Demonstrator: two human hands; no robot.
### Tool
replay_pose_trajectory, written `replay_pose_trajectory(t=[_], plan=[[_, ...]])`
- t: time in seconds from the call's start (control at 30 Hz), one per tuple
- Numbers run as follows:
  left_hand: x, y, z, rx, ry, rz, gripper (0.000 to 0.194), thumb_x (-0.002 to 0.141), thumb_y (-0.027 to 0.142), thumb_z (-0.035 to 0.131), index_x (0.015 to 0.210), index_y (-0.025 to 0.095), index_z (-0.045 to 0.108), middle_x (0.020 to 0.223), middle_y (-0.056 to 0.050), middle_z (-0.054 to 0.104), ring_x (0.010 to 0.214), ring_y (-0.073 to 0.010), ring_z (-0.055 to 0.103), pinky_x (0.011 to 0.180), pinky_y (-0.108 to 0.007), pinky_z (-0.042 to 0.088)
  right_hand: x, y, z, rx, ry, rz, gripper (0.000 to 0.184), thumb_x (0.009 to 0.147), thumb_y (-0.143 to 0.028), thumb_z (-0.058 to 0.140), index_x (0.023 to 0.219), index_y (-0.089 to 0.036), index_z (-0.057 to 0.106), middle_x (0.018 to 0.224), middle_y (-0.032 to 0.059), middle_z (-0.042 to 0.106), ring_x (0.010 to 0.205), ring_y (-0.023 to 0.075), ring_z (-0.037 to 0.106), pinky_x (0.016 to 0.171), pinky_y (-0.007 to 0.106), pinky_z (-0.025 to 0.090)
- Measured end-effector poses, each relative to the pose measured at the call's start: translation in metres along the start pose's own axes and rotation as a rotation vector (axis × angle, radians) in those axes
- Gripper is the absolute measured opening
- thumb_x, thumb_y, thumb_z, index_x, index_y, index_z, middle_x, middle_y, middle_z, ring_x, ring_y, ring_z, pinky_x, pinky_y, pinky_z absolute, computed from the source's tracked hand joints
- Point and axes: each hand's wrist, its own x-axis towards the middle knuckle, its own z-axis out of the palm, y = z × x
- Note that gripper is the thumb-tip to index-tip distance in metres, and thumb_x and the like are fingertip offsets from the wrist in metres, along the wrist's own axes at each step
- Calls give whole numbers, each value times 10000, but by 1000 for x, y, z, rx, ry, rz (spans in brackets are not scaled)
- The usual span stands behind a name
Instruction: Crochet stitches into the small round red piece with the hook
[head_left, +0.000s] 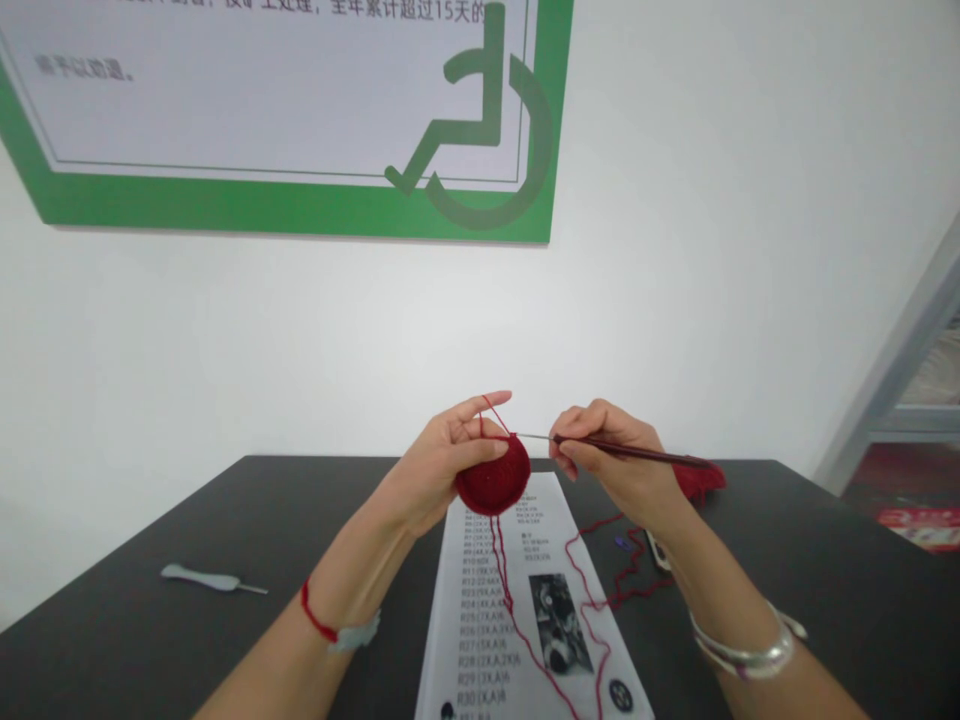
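My left hand pinches a round dark red crocheted piece between thumb and fingers, with the red yarn looped over its raised forefinger. My right hand is closed on a dark crochet hook, whose metal tip points left into the upper edge of the piece. Both hands are held above a black table. A strand of red yarn hangs from the piece and trails across a printed pattern sheet lying under the hands.
A second grey-handled crochet hook lies on the table's left side. A clump of red yarn sits behind my right hand. A white wall with a green-framed notice rises behind; a grey shelf frame stands at right.
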Motion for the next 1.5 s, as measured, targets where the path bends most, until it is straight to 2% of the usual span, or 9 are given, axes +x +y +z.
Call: replay_pose_trajectory(t=[0.27, 0.6, 0.67, 0.73, 0.87, 0.97, 1.13, 1.23, 1.5], plan=[[-2, 7, -7, 101, -119, -84, 535, 661, 86, 748, 1175, 127, 606, 698, 8, 656, 548, -71, 543, 507, -183, 358, -3, -8, -9, 16, -74, 100, 100, 763, -173, 733, 750, -198, 637, 718, -8, 619, 548, 92, 481, 469, 231, 351], [-2, 11, -13, 163, -243, -159, 435, 674, 99, 732, 1101, 124, 652, 711, -2, 655, 564, -83, 555, 501, -194, 346, -2, -9, -17, 191, -149, 199, 124, 713, -121, 774, 735, -193, 675, 732, 8, 674, 543, 84, 542, 452, 198, 379], [-2, 9, -9, 180, -212, -121, 427, 672, 106, 735, 1091, 126, 656, 702, 8, 646, 570, -84, 555, 515, -199, 356, 0, -6, -14, 296, -168, 205, 118, 730, -149, 767, 724, -189, 656, 679, 0, 670, 506, 81, 532, 423, 189, 373], [-2, 5, -2, 211, -110, -20, 430, 678, 113, 735, 1098, 133, 648, 687, 26, 630, 581, -82, 551, 547, -205, 379, 2, -2, -7, 410, -161, 231, 121, 760, -179, 741, 714, -186, 630, 626, -14, 657, 465, 77, 518, 400, 182, 388], [-3, -6, 12, 218, 117, 172, 455, 700, 126, 721, 1138, 142, 599, 685, 41, 639, 618, -93, 577, 609, -219, 432, 3, 2, 10, 490, -1, 238, 112, 790, -200, 709, 731, -191, 614, 655, -22, 671, 562, 100, 599, 510, 229, 523], [-3, -9, 13, 151, 94, 165, 466, 703, 132, 731, 1144, 149, 583, 691, 37, 666, 656, -105, 621, 650, -226, 460, 2, 0, 14, 418, 82, 154, 98, 785, -184, 712, 746, -197, 624, 682, -27, 683, 608, 90, 614, 590, 229, 536], [-1, -6, 7, 135, 58, 128, 418, 713, 91, 716, 1110, 140, 596, 680, 47, 679, 603, -71, 602, 606, -196, 442, 1, -1, 1, 248, -13, 88, 116, 794, -187, 701, 722, -200, 611, 621, -32, 653, 568, 109, 596, 609, 282, 529], [-1, -5, 7, 152, 73, 145, 425, 713, 86, 714, 1116, 136, 588, 676, 50, 678, 609, -68, 601, 612, -189, 442, -1, 0, -3, 130, 0, 43, 110, 801, -144, 680, 739, -202, 610, 630, -26, 641, 608, 123, 612, 591, 274, 507], [-4, -2, 13, 201, 130, 160, 468, 710, 121, 711, 1150, 107, 552, 639, 46, 667, 571, -72, 575, 564, -185, 426, -8, -10, 11, -152, 82, 30, 132, 804, -123, 628, 728, -216, 573, 640, -30, 578, 659, 135, 577, 553, 261, 421]])
